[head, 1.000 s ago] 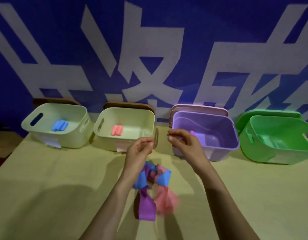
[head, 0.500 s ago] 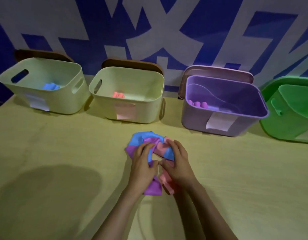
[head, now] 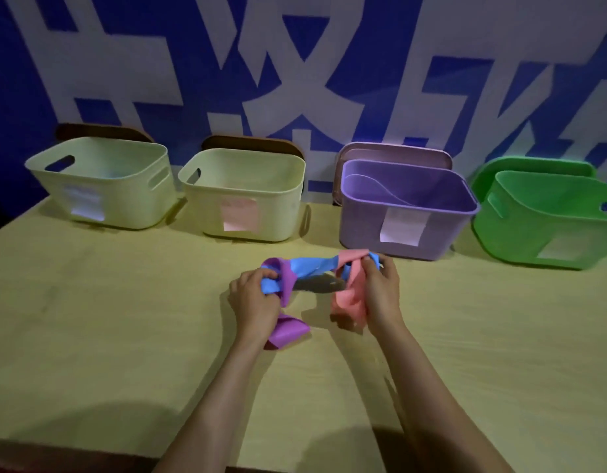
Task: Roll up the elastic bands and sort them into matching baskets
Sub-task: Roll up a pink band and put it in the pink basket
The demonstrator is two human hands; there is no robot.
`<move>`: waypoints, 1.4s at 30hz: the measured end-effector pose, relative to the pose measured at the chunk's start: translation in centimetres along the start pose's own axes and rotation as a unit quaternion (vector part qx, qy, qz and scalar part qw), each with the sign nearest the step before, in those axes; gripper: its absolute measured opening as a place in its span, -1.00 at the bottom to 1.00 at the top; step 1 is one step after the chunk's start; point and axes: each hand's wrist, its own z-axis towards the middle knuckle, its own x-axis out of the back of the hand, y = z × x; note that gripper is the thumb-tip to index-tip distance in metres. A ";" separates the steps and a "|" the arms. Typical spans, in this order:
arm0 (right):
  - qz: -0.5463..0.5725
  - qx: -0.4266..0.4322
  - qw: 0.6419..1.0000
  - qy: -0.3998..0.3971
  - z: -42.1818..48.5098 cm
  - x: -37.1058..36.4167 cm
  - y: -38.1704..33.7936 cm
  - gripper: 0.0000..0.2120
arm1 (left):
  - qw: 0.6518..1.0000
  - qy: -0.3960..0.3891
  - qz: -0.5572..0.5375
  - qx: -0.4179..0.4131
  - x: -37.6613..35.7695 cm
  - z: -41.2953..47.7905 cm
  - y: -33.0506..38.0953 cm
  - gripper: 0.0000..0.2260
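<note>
Left grip (head: 257, 300) pinches blue band (head: 312, 266) & purple band (head: 288, 331), right grip (head: 380, 291) pinches pink band (head: 349, 302), above bench (head: 124, 319) nr purple basket (head: 360, 216). Step: untangling; next needs one pulled free, then rolled.

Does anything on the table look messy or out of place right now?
The blue band, purple band and pink band look tangled together, stretched between the left hand and right hand rather than rolled. Nothing else looks spilled or tipped.

Both hands, left hand (head: 252, 298) and right hand (head: 380, 291), grip the tangled bands (head: 312, 266) before 4 baskets (head: 240, 206).
</note>
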 end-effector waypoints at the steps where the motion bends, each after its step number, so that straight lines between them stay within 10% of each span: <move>1: -0.001 0.008 1.000 -0.010 0.1 0.4 -0.8 -0.96 | 1.000 -0.007 0.026 0.013 0.2 0.0 0.2 -0.65; 14: -0.167 0.215 0.954 -0.123 -0.4 0.9 -11.9 -0.90 | 0.966 -0.155 -0.198 0.051 1.8 -0.5 6.2 -0.56; 18: -0.137 0.188 0.963 -0.133 -0.9 1.2 -13.6 -0.88 | 0.961 -0.055 -0.255 -0.093 2.7 -0.5 9.0 -0.49; 23: -0.141 0.196 0.941 -0.235 -1.8 2.4 -15.6 -0.93 | 0.919 -0.190 -0.286 -0.195 3.9 0.9 13.0 -0.81; 28: -0.169 0.165 0.946 -0.221 -0.8 3.4 -16.6 -0.89 | 0.916 -0.205 -0.308 -0.155 4.7 1.7 14.1 -0.83; 35: -0.112 0.050 0.948 -0.295 -0.3 3.5 -15.4 -0.86 | 0.771 -0.302 -0.552 0.097 4.7 1.4 14.8 -0.76; 39: -0.025 0.000 0.963 -0.268 -0.5 3.2 -14.5 -0.79 | 0.893 -0.258 -0.367 0.016 4.6 0.7 13.9 -0.81; 42: 0.011 -0.021 0.969 -0.247 -0.6 3.4 -14.0 -0.83 | 0.912 -0.233 -0.337 0.020 4.9 0.3 12.8 -0.80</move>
